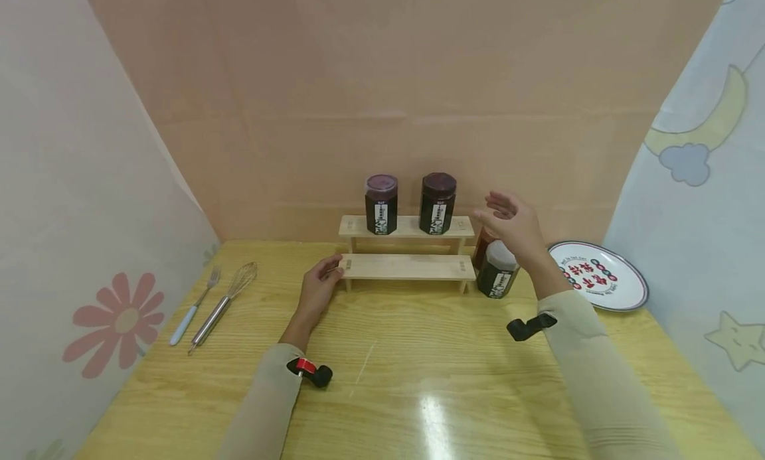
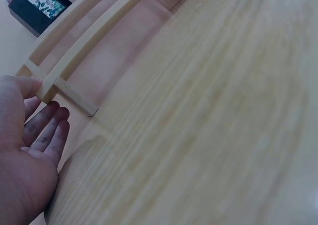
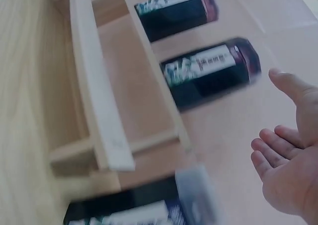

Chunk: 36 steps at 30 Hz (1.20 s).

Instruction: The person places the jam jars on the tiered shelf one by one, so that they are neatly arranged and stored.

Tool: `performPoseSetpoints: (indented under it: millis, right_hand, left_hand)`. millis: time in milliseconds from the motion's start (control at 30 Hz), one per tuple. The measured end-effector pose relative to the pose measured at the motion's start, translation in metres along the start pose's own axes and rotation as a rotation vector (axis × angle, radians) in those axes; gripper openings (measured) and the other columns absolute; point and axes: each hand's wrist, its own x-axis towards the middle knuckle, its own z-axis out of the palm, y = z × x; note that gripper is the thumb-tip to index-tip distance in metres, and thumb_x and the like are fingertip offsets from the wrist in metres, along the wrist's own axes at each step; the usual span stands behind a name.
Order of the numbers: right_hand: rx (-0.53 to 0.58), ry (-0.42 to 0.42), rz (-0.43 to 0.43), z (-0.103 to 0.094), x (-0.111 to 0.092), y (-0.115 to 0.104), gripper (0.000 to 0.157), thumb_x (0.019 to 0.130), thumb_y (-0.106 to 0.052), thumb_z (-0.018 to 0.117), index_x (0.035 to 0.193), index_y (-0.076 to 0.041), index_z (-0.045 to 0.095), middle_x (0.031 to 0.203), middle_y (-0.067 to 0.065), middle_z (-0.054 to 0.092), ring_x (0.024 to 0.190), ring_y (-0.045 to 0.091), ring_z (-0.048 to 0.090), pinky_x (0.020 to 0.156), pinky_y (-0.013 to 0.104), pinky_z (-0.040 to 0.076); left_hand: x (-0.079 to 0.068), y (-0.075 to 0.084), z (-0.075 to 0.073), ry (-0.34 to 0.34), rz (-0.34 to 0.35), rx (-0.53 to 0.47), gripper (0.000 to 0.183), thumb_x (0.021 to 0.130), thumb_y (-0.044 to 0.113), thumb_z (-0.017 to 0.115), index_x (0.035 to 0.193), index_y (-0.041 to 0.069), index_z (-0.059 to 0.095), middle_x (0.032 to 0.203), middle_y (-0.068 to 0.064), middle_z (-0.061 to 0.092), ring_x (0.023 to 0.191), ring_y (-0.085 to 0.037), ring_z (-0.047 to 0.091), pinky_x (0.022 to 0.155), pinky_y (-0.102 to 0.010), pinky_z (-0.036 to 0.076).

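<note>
A two-tier wooden rack (image 1: 409, 266) stands on the table against the back. On its upper tier are two dark jars, the left jar (image 1: 381, 206) and the right jar (image 1: 438, 204), both with white labels. My left hand (image 1: 317, 285) pinches the left end of the lower tier between thumb and index finger; the other fingers (image 2: 54, 130) curl loosely. Raised right of the rack, my right hand (image 1: 515, 229) holds nothing, its fingers relaxed. Below it stand a pale-lidded dark jar (image 1: 497, 271) and, partly hidden behind, a reddish jar (image 1: 483, 246).
A white plate (image 1: 633, 284) with red writing lies at the right edge. On the left side of the table (image 1: 382, 380) lie a fork (image 1: 194, 307) and a whisk (image 1: 222, 308). Patterned walls flank the table, and a plain tan sheet (image 1: 382, 101) hangs behind.
</note>
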Motion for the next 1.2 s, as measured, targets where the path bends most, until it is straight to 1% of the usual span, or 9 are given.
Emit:
performPoseSetpoints:
  millis: [133, 233, 467, 533, 700, 833, 933, 1067, 1200]
  right_hand:
    - [-0.024, 0.025, 0.022, -0.016, -0.015, 0.018, 0.074, 0.098, -0.034, 0.073, 0.159, -0.010, 0.038, 0.159, 0.016, 0.045, 0.145, 0.033, 0.046, 0.104, 0.010, 0.047]
    - [-0.048, 0.046, 0.030, -0.025, -0.027, 0.030, 0.072, 0.099, -0.032, 0.072, 0.159, -0.010, 0.038, 0.158, 0.016, 0.046, 0.144, 0.031, 0.047, 0.102, 0.007, 0.045]
    - [-0.080, 0.068, 0.082, -0.030, -0.050, 0.056, 0.078, 0.098, -0.039, 0.072, 0.160, -0.009, 0.036, 0.160, 0.018, 0.044, 0.147, 0.035, 0.042, 0.121, 0.035, 0.040]
    - [-0.093, 0.072, 0.098, -0.028, -0.053, 0.063, 0.079, 0.097, -0.040, 0.073, 0.159, -0.008, 0.037, 0.160, 0.018, 0.044, 0.147, 0.035, 0.042, 0.118, 0.030, 0.043]
    - [-0.088, 0.105, 0.110, -0.021, -0.058, 0.079, 0.079, 0.096, -0.035, 0.075, 0.158, -0.003, 0.039, 0.154, 0.023, 0.049, 0.136, 0.028, 0.052, 0.091, 0.004, 0.045]
    - [-0.099, 0.127, 0.094, -0.016, -0.062, 0.087, 0.078, 0.095, -0.032, 0.077, 0.157, -0.004, 0.039, 0.148, 0.023, 0.053, 0.121, 0.010, 0.054, 0.086, 0.003, 0.045]
    - [-0.105, 0.141, 0.079, -0.013, -0.062, 0.089, 0.078, 0.094, -0.031, 0.078, 0.157, -0.005, 0.040, 0.145, 0.020, 0.055, 0.114, 0.001, 0.052, 0.087, 0.004, 0.045]
    - [-0.122, 0.151, 0.090, -0.010, -0.062, 0.088, 0.079, 0.094, -0.031, 0.078, 0.157, -0.004, 0.040, 0.146, 0.021, 0.054, 0.124, 0.013, 0.054, 0.093, 0.007, 0.043]
    - [-0.129, 0.147, 0.115, -0.009, -0.063, 0.088, 0.080, 0.094, -0.032, 0.078, 0.158, -0.006, 0.038, 0.148, 0.020, 0.053, 0.133, 0.023, 0.051, 0.098, 0.011, 0.043]
  left_hand:
    - [-0.001, 0.000, 0.000, 0.005, 0.011, 0.009, 0.037, 0.103, 0.014, 0.064, 0.139, 0.006, 0.063, 0.145, -0.018, 0.061, 0.135, -0.031, 0.058, 0.097, -0.014, 0.051]
    - [0.000, -0.002, 0.001, 0.010, 0.026, 0.009, 0.037, 0.103, 0.013, 0.064, 0.138, 0.005, 0.064, 0.143, -0.018, 0.062, 0.133, -0.028, 0.059, 0.096, -0.014, 0.051]
    - [0.000, -0.003, 0.000, 0.016, 0.026, 0.024, 0.037, 0.102, 0.016, 0.065, 0.138, 0.007, 0.065, 0.140, -0.017, 0.064, 0.127, -0.025, 0.062, 0.097, -0.020, 0.054]
    - [0.000, -0.002, -0.001, 0.004, -0.005, 0.016, 0.037, 0.102, 0.017, 0.064, 0.139, 0.011, 0.064, 0.142, -0.015, 0.063, 0.129, -0.025, 0.061, 0.099, -0.020, 0.053]
    - [-0.001, 0.001, -0.001, -0.025, -0.050, 0.005, 0.040, 0.104, 0.018, 0.063, 0.143, 0.011, 0.061, 0.147, -0.015, 0.059, 0.135, -0.029, 0.057, 0.098, -0.016, 0.051]
    - [-0.001, 0.002, -0.001, -0.031, -0.054, 0.006, 0.042, 0.104, 0.019, 0.063, 0.145, 0.011, 0.059, 0.149, -0.014, 0.058, 0.137, -0.029, 0.056, 0.100, -0.017, 0.051]
    - [-0.008, 0.019, -0.002, -0.040, -0.064, 0.004, 0.041, 0.104, 0.016, 0.062, 0.144, 0.008, 0.059, 0.149, -0.015, 0.058, 0.138, -0.029, 0.056, 0.099, -0.016, 0.051]
    - [-0.016, 0.038, -0.002, -0.056, -0.071, -0.005, 0.042, 0.104, 0.011, 0.061, 0.145, 0.002, 0.057, 0.149, -0.020, 0.057, 0.137, -0.033, 0.055, 0.093, -0.010, 0.050]
    - [-0.016, 0.035, -0.002, -0.056, -0.067, -0.013, 0.042, 0.104, 0.010, 0.060, 0.145, 0.001, 0.057, 0.149, -0.020, 0.056, 0.137, -0.032, 0.055, 0.092, -0.010, 0.050]
